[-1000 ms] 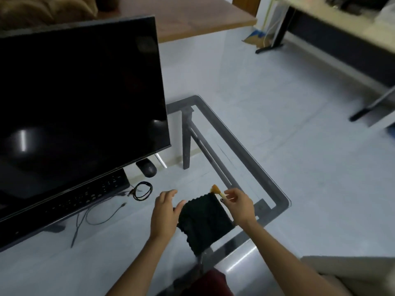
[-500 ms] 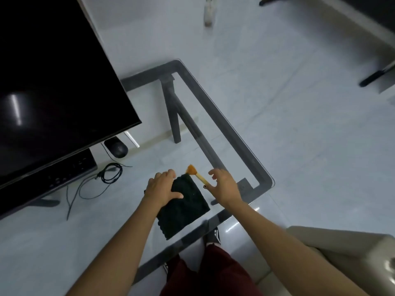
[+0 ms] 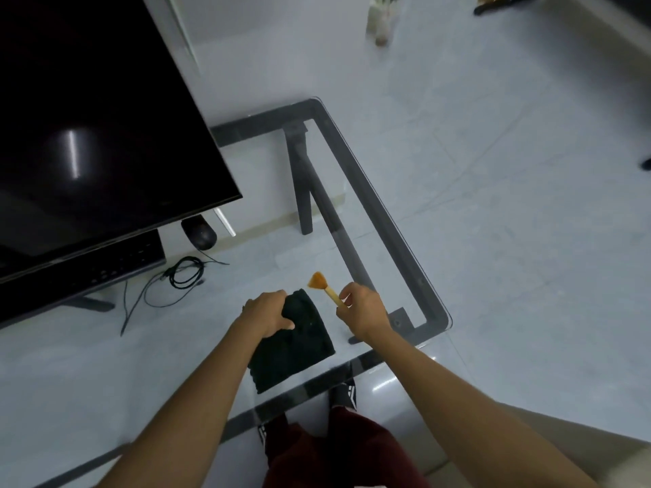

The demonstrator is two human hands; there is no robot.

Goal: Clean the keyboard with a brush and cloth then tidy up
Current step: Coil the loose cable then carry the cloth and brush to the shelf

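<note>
Near the front right corner of the glass-topped surface (image 3: 433,311) with its dark metal frame, a black cloth with a scalloped edge (image 3: 296,350) is laid flat. Its upper left part is gripped by the left hand (image 3: 267,313), whose fingers are curled over the fabric with the thumb pressed on top. Just beside the cloth, to its right, a small brush with a pale wooden handle and an orange fan of bristles (image 3: 322,285) is pinched by its handle between the thumb and fingertips of the right hand (image 3: 363,311); the bristles are pointed up and to the left, apart from the cloth. Farther left, a black keyboard (image 3: 88,272) is seen partly hidden under the lower edge of a large dark monitor (image 3: 91,135). A black computer mouse (image 3: 199,232) is set just behind the keyboard's right end, and a coiled black cable (image 3: 185,272) is laid between the keyboard and the cloth. Dark red trousers (image 3: 334,452) are visible below the surface edge.
</note>
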